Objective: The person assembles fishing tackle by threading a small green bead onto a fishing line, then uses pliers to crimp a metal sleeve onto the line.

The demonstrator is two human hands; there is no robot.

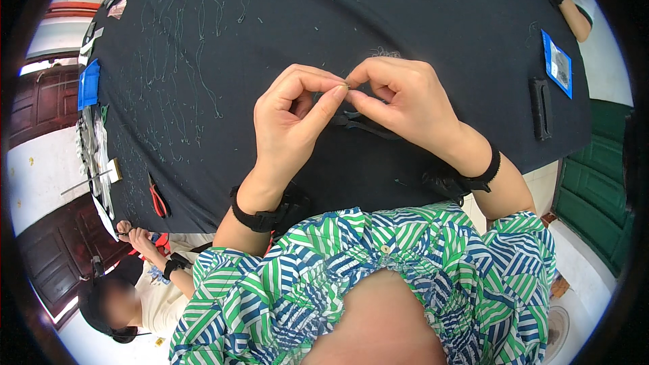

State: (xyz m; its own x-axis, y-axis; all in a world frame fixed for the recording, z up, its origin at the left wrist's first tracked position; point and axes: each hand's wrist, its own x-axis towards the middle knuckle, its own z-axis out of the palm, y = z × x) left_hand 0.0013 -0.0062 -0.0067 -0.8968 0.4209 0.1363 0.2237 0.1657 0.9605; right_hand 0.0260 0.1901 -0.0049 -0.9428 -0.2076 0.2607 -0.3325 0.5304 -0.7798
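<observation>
Over the dark cloth my left hand point(291, 111) and my right hand point(409, 98) meet fingertip to fingertip. Each has thumb and forefinger pinched together, closed on something tiny that is too small to name. Dark-handled pliers point(368, 126) lie on the cloth just beneath, partly hidden by my right hand. Past my right fingers sits a small tangle of thin pale strands point(385, 53).
Many thin green strands point(201, 61) spread over the left of the black cloth point(304, 13). Red-handled pliers point(157, 197) lie near the left edge. A blue packet point(557, 64) and a black oblong case point(541, 109) sit right. Other people work at lower left and upper right.
</observation>
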